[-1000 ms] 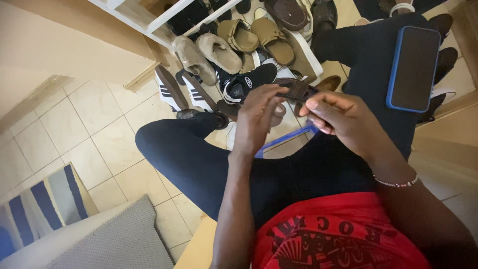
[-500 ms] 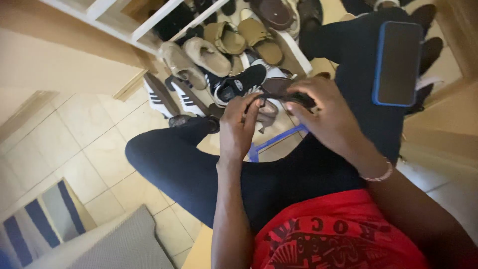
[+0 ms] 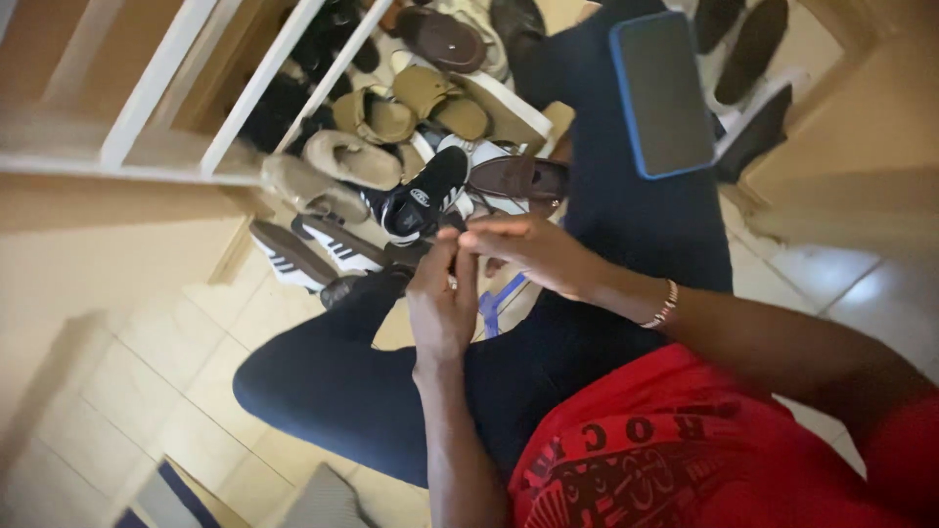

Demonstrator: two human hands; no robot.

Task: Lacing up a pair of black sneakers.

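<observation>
I am watching the left hand and right hand pinching fingertips together over the lap on something too small to make out, while the dark brown leather slip-on shoe, lying just beyond them on the shoe pile, is looking light and fairly stiff, and probably best gripped at its heel.

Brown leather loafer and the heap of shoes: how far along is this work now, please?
Looks done: the brown leather loafer lies on the heap, out of both hands. In hand: the left hand and right hand meet at the fingertips; what they pinch is too small to tell. Left: the black-and-white sneaker and other shoes lie jumbled beside the white rack.
</observation>
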